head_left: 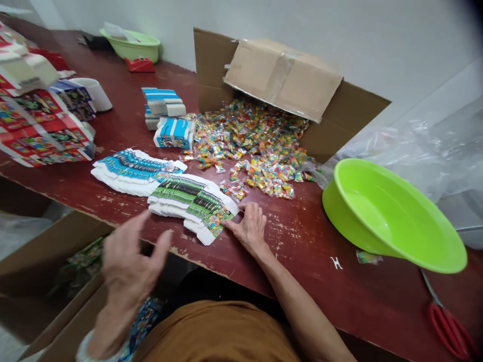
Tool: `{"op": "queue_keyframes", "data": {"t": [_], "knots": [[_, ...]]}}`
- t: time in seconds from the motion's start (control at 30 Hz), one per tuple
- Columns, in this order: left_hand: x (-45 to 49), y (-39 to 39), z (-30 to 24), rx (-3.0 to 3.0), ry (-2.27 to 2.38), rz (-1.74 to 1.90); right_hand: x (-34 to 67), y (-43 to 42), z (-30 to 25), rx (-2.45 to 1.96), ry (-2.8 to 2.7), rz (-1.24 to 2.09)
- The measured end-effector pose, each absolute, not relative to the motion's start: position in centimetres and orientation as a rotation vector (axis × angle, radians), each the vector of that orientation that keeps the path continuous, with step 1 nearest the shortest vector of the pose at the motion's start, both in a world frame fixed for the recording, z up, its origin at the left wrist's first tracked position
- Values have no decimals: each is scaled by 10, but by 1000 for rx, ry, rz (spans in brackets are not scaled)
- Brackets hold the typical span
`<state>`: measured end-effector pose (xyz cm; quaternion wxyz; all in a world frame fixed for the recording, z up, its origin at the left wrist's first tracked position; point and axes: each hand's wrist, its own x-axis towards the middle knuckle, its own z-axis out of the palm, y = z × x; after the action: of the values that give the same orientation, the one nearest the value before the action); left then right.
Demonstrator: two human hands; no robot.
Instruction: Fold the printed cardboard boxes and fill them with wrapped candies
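Observation:
My right hand [249,227] lies flat on the dark red table [302,241], fingers spread, its fingertips touching the near end of a fanned row of flat green-printed cartons [190,203]. My left hand [128,261] hovers open in front of the table edge, holding nothing, a little blurred. A second fanned row of flat blue-printed cartons [132,171] lies just left of the green ones. Behind them a heap of small colourful candy packets [252,146] spills from a cardboard box [287,80] lying on its side.
A bright green basin [392,216] leans at the right, red-handled scissors [449,327] near the corner. Folded blue boxes [168,118] stand mid-table, stacked red printed boxes [41,125] at left, another green basin [132,45] and red tape dispenser [139,64] behind. Cardboard boxes [49,251] sit below the table edge.

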<state>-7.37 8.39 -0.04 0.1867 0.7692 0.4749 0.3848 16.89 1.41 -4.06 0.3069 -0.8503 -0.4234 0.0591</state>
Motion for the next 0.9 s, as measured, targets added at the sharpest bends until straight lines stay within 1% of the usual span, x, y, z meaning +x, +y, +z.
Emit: {"op": "queue_keyframes", "data": {"t": [0.03, 0.1, 0.2, 0.27, 0.37, 0.4, 0.47, 0.53, 0.6, 0.67, 0.73, 0.83, 0.9], "knots": [[-53, 79, -8, 2295, 1305, 1119, 170, 13, -40, -2191, -1048, 192], [-25, 72, -14, 2430, 1233, 1127, 176, 9, -36, -1987, -893, 376], [-14, 68, -1, 2238, 1112, 1040, 185, -5, -19, -1575, -750, 756], [-18, 65, 12, 1866, 954, 766, 186, -16, -4, -1370, -771, 931], [-21, 54, 23, 1166, 602, 204, 179, -30, 13, -1228, -886, 1079], [-20, 48, 23, 969, 523, 89, 174, -33, 16, -1229, -929, 1063], [-16, 36, 19, 714, 459, 25, 165, -37, 19, -1324, -1044, 857], [-12, 29, 15, 648, 463, 91, 158, -40, 22, -1461, -1211, 562], [-9, 28, 13, 728, 469, 135, 155, -43, 25, -1541, -1402, 365], [-8, 31, 13, 838, 469, 121, 155, -45, 29, -1551, -1554, 340], [-8, 35, 13, 905, 468, 71, 157, -47, 32, -1542, -1618, 411], [-9, 38, 11, 922, 472, -11, 160, -50, 36, -1544, -1600, 556], [-9, 38, 9, 902, 477, -36, 161, -52, 37, -1556, -1564, 570]]}}
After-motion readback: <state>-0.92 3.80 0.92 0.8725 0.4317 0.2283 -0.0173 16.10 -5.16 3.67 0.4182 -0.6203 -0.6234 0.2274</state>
